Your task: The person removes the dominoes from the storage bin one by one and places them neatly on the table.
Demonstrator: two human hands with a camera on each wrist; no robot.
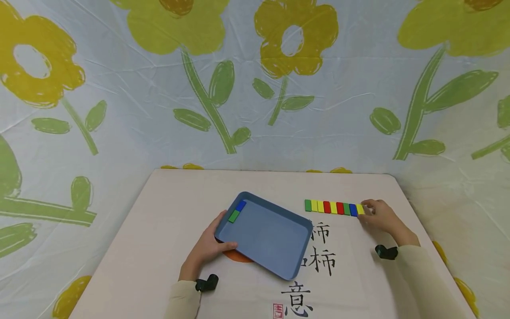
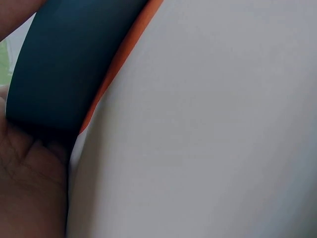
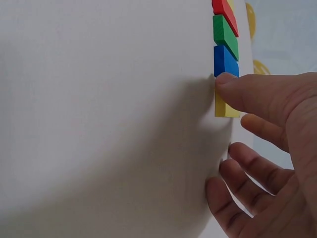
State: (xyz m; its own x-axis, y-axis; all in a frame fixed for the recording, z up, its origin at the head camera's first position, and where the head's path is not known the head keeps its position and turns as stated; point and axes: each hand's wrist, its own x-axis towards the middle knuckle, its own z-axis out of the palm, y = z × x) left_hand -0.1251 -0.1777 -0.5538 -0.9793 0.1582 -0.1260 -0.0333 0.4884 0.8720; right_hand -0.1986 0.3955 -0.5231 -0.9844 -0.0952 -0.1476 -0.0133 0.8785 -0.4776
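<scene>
My left hand grips the left side of a blue-grey rectangular tray, thumb over the rim and the other fingers mostly hidden beneath it. The tray sits tilted in the head view. Inside its far left corner lie a blue block and a green block, end to end. At the right end of a row of thin coloured blocks, my right hand pinches a yellow block between thumb and index finger. The other fingertips rest near the tabletop. Right beside it is another blue block.
The row runs left through green, red and yellow blocks. Black brush characters and a red seal mark the pale table. An orange shape shows under the tray. Flower-printed cloth hangs behind the table.
</scene>
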